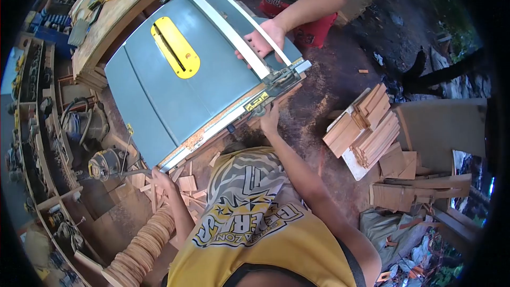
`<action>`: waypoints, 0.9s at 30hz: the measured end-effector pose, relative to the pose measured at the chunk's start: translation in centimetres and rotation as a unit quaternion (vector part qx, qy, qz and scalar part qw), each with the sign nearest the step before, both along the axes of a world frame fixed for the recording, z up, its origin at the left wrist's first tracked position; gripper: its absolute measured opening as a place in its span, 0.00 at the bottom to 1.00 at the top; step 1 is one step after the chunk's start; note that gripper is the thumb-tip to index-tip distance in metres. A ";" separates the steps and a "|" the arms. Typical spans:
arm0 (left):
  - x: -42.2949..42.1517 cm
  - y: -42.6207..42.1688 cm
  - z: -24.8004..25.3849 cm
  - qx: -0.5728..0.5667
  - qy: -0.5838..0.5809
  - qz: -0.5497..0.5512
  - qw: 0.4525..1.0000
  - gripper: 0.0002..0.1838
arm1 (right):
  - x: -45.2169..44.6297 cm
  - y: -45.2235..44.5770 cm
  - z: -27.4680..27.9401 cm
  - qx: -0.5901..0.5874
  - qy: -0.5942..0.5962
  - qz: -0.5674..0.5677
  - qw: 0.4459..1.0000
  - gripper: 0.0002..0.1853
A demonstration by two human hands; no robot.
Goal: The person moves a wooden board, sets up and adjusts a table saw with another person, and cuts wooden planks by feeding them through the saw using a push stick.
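Note:
A table saw with a grey top and a yellow throat plate fills the upper middle, tilted in view. My left hand is at its near left corner, by the end of the front rail, fingers partly hidden under the edge. Below the front rail, near the yellow label, my right hand touches the saw's underside; its fingertips are partly hidden. Across the right side lies the metal fence. Another person's hand reaches between the fence and a pale strip.
Stacked wood pieces lie on the floor at right. A workbench with tools stands upper left. Wood offcuts, a ribbed tan hose and a round motor-like machine are at lower left. Shelves line the left.

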State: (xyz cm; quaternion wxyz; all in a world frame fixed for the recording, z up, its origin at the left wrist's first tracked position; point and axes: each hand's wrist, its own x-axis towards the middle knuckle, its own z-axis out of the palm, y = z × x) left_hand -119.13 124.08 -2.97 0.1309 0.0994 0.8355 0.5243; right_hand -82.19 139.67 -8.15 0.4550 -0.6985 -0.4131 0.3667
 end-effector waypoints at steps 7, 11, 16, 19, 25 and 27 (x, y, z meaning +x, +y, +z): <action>-0.4 -0.4 -0.4 0.000 -0.032 -0.008 0.999 0.21 | -0.2 0.0 0.3 0.024 0.024 -0.006 0.999 0.11; -0.7 -0.4 -0.5 -0.002 -0.024 -0.022 0.999 0.20 | -0.5 -0.1 0.9 -0.007 0.023 -0.027 0.999 0.10; -2.2 -1.0 -2.8 0.041 -0.066 0.001 0.997 0.21 | 0.4 1.0 -2.7 -0.121 0.298 -0.112 0.940 0.21; -0.7 -0.1 -1.1 -0.007 -0.013 0.006 1.000 0.19 | 1.3 1.3 2.0 -0.266 0.598 -0.093 0.751 0.30; 1.0 0.9 1.1 -0.014 -0.015 0.021 1.000 0.18 | 1.5 0.6 1.1 -0.269 0.542 -0.121 0.787 0.32; 0.4 0.8 0.9 -0.024 -0.030 0.020 0.999 0.18 | 2.7 0.5 -0.9 -0.249 0.566 -0.059 0.784 0.30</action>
